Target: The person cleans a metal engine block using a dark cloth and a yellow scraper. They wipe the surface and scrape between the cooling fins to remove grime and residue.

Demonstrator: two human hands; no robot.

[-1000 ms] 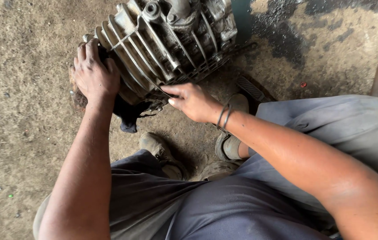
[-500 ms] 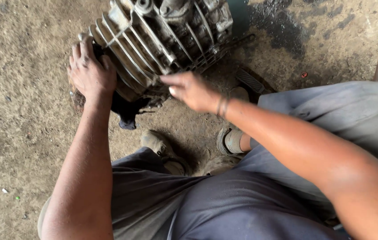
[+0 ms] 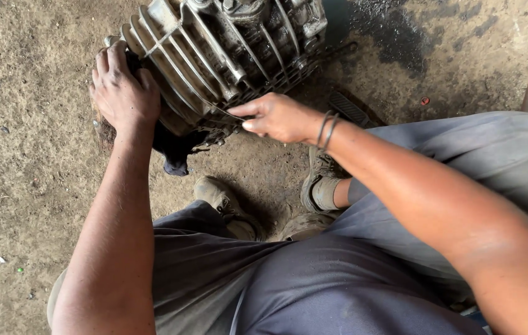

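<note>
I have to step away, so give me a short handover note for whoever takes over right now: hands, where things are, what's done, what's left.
Left hand: pressed flat on the end of the finned engine block, with a dark rag hanging under it.
Right hand: pinching a thin wire whose tip runs in between the fins at the block's lower edge.
Engine block lies tilted on the dirt floor, in front of the person's feet. A dark oily patch stains the ground beyond it.
Done: block steadied, wire in the fins.
Left: how much of the fins is cleared cannot be told from here.
</note>
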